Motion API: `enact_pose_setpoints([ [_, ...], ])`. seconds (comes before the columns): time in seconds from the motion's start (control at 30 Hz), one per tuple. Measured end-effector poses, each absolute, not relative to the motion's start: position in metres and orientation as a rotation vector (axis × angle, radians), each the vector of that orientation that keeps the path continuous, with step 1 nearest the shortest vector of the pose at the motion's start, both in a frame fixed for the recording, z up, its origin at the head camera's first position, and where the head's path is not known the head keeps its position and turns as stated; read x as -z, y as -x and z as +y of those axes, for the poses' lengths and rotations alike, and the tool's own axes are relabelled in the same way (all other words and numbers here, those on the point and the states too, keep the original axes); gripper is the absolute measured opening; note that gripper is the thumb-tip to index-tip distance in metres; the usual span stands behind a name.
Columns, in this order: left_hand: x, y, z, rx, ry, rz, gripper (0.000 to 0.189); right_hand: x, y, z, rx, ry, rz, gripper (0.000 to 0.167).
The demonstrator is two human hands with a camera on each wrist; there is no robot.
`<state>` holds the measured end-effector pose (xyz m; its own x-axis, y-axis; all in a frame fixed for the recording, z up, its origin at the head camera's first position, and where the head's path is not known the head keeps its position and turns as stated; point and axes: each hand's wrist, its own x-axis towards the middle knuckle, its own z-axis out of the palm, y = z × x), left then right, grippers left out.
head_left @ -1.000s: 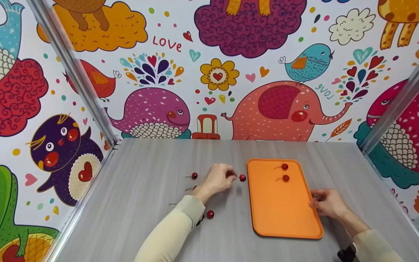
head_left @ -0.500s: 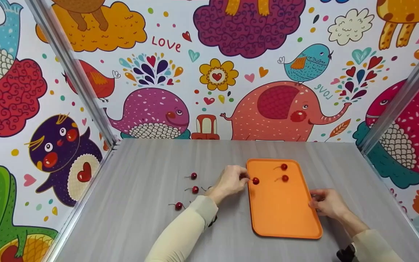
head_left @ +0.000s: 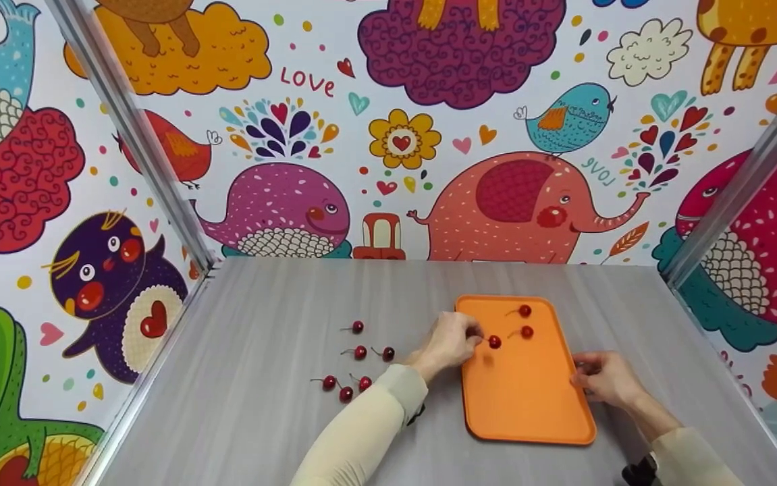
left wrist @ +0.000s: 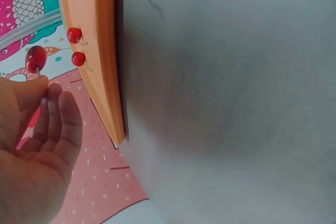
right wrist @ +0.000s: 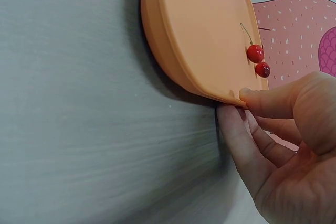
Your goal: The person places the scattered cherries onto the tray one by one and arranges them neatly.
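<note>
My left hand (head_left: 450, 343) pinches a red cherry (head_left: 494, 342) by its stem, over the left part of an orange tray (head_left: 530, 398). In the left wrist view that cherry (left wrist: 36, 59) hangs off the thumb and fingertip, apart from the tray, and its shadow falls on the tray in the head view. Two more cherries (head_left: 525, 311) lie in the tray's far part, stems pointing left. With thumb above and fingers below, my right hand (right wrist: 286, 135) pinches the tray's rim (right wrist: 210, 96) on its right side.
Several stemmed cherries (head_left: 360, 352) lie loose on the grey wood-grain table (head_left: 260, 324), left of the left forearm. Printed cartoon walls (head_left: 280, 209) with metal corner posts (head_left: 152, 155) enclose the table at the back and sides.
My left hand has carried the cherry rightward from beside the tray to above it. Cherries formerly behind the left arm are now visible. The right hand stays on the rim.
</note>
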<state>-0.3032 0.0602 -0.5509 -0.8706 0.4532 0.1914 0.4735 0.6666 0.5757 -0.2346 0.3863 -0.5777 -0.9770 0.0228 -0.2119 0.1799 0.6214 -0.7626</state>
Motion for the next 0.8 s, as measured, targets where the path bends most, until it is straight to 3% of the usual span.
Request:
enact_pose_setpoints([
  [0.8, 0.56, 0.288, 0.124, 0.97, 0.56, -3.036, 0.016, 0.577, 0.235, 0.386, 1.324, -0.219, 2.629, 0.047],
])
